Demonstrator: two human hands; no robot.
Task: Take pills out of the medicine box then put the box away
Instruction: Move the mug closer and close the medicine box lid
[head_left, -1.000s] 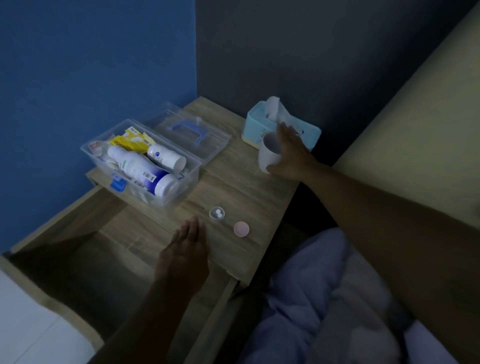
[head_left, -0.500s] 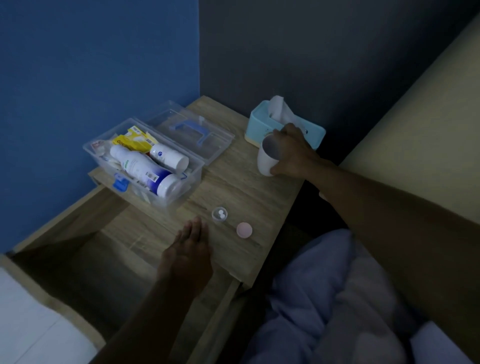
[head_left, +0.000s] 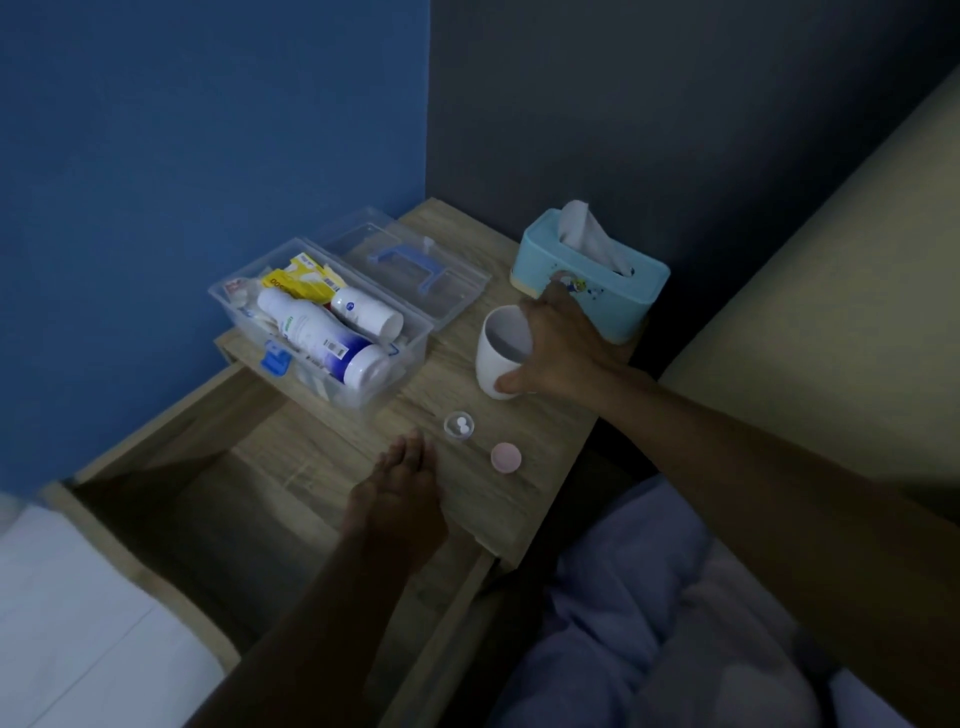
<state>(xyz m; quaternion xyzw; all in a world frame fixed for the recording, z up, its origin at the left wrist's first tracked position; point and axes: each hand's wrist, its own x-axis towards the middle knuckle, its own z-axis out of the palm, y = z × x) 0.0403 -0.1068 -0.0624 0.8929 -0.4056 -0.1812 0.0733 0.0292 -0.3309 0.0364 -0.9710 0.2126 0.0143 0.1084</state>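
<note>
The clear medicine box (head_left: 249, 332) sits open on the wooden nightstand (head_left: 545, 467), with bottles and a yellow packet inside. Its lid (head_left: 441, 291), with a blue handle, lies behind it. A small clear cap (head_left: 459, 426) holding two white pills stands near the front edge, a pink lid (head_left: 506, 457) beside it. My right hand (head_left: 561, 348) grips a white cup (head_left: 496, 358) in front of the tissue box. My left hand (head_left: 397, 499) rests flat, fingers together, just left of the pill cap, holding nothing.
A light blue tissue box (head_left: 623, 296) stands at the nightstand's back right. An open drawer (head_left: 171, 509) extends under my left arm. Blue wall at left, dark wall behind, beige headboard at right, bedding at bottom right.
My right hand closed around the white cup and drew it forward and left, away from the tissue box. My left hand stayed in place.
</note>
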